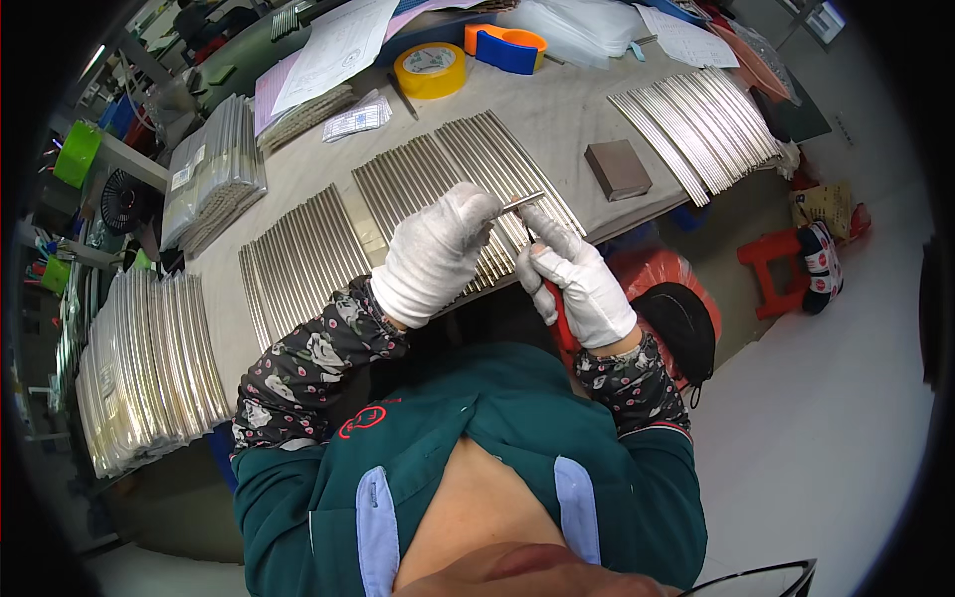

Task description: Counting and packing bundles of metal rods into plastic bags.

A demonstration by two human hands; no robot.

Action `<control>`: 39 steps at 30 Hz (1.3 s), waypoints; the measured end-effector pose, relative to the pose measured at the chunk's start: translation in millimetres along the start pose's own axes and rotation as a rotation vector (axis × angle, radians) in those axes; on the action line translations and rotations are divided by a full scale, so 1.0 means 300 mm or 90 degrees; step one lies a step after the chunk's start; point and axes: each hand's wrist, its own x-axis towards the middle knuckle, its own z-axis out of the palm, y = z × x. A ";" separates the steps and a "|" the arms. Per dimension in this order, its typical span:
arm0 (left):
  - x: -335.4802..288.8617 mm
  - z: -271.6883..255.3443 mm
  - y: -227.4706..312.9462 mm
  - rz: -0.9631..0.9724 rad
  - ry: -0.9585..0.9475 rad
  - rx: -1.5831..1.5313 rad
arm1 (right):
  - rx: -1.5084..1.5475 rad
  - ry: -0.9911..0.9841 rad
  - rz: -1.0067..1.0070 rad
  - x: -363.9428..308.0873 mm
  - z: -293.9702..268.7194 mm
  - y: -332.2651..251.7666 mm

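My left hand [435, 251], in a white glove, is closed round a thin silver metal rod [524, 201] whose end sticks out to the right. My right hand [582, 284], gloved too, grips a red-handled tool [563, 328]. The tool's dark tip comes up close to the rod's end; whether they touch, I cannot tell. Its exact kind is hidden by the fingers. Beneath and behind both hands lies a row of silver rods [468, 149] on the table. Another row of rods [303, 261] lies to the left, near my left forearm.
Wrapped rod bundles [149, 368] and bagged stacks [214, 179] lie at the left. Farther back are yellow tape [430, 70], an orange-and-blue tape dispenser [505, 48] and papers [336, 52]. A brown block [618, 169] and more rods [696, 129] lie right. A red stool [771, 269] stands beyond the table.
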 end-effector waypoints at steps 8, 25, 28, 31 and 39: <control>0.011 -0.013 -0.013 -0.279 -0.078 -0.440 | -0.028 -0.012 -0.020 0.017 -0.010 -0.004; 0.029 -0.069 0.015 -0.538 -0.208 -0.790 | -0.047 -0.013 -0.007 -0.025 -0.025 -0.012; 0.026 -0.068 0.017 -0.536 -0.217 -0.821 | -0.047 -0.015 -0.007 -0.031 -0.025 -0.013; 0.027 -0.065 0.023 -0.546 -0.217 -0.817 | -0.047 -0.009 -0.010 -0.034 -0.026 -0.009; 0.012 -0.050 -0.006 -0.533 -0.226 -0.828 | -0.067 -0.013 -0.021 -0.028 -0.030 -0.003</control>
